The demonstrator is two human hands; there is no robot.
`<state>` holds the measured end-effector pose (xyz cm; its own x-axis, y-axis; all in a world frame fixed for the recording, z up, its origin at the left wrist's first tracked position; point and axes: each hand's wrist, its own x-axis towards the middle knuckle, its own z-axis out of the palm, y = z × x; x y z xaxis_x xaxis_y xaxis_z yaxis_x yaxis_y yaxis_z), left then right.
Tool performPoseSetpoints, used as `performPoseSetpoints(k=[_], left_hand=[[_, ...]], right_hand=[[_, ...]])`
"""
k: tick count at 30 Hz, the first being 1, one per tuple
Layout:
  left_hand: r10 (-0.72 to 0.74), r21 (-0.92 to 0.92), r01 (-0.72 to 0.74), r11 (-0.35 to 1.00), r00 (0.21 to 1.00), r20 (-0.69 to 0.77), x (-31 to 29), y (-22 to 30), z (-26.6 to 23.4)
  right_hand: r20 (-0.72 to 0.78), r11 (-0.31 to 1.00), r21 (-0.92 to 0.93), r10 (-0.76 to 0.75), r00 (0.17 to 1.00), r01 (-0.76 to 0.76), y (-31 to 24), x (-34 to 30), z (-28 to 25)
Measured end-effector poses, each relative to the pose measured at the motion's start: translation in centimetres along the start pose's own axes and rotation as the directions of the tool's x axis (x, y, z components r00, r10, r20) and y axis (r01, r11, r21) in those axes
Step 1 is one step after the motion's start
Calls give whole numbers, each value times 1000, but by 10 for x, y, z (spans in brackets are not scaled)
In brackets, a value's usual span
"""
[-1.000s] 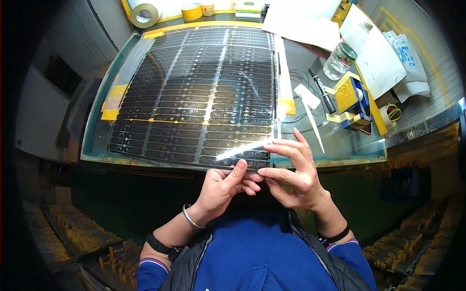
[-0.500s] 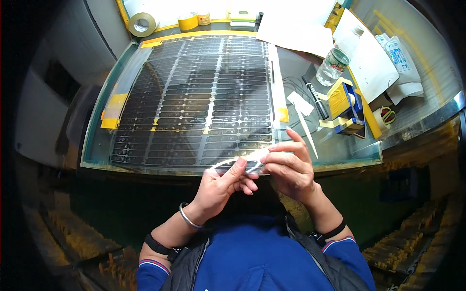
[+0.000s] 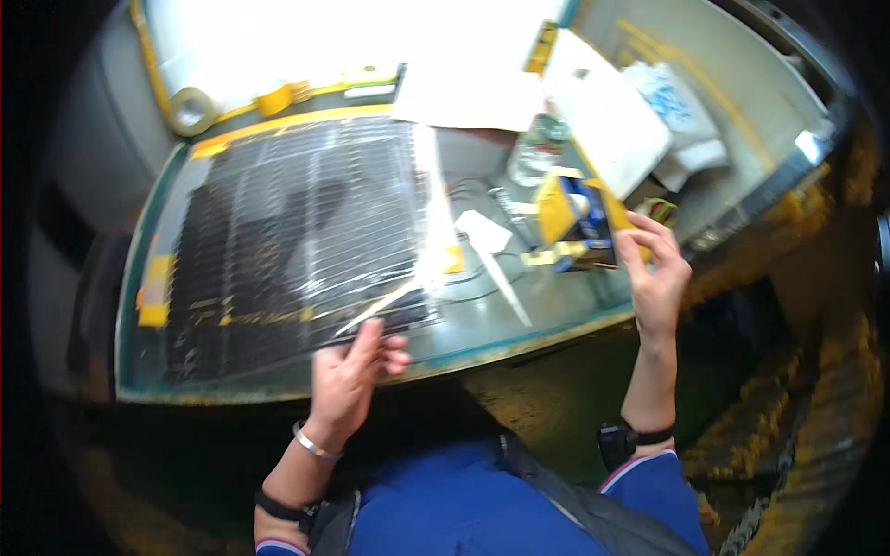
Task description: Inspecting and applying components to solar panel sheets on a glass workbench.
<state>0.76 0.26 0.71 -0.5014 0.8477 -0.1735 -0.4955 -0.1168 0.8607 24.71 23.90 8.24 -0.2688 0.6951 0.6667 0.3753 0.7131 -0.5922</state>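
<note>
My left hand (image 3: 348, 380) is at the table's front edge, thumb laid toward the fingers on a clear plastic piece (image 3: 387, 304). A whitish glare runs along that piece, and its outline blends into the dark gridded panel (image 3: 269, 213) behind it. My right hand (image 3: 660, 278) is raised at the right, apart from the left. Its thumb and forefinger come together in a pinch beside the blue and yellow tape dispenser (image 3: 589, 222). Whatever is between those fingertips cannot be made out. Just past them lie green-handled scissors (image 3: 660, 211).
Right of the panel lie a white spatula-like tool (image 3: 501, 283), a white card (image 3: 484, 232) and a black marker (image 3: 512, 211). A plastic bottle (image 3: 538, 153) stands behind. Tape rolls (image 3: 193, 111) line the back left. White bags (image 3: 681, 116) lie at far right.
My hands have parted: the right has moved right toward the tape dispenser, while the left keeps the clear piece. The whole view has turned to the right and is blurred.
</note>
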Motion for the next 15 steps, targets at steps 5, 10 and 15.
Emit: performPoseSetpoints(k=[5,10,15], left_hand=[[68,-29,-67,997,998,19,1,-6,-7],[64,-58,-63,996,998,25,2,-8,-9],[70,-59,-69,996,997,18,1,-7,-7]], right_hand=[[380,971,-55,234,895,-231,27,38,-19],[544,949,-237,306,782,-207,16,47,-10],[530,900,-329,426,733,-285,38,48,6]])
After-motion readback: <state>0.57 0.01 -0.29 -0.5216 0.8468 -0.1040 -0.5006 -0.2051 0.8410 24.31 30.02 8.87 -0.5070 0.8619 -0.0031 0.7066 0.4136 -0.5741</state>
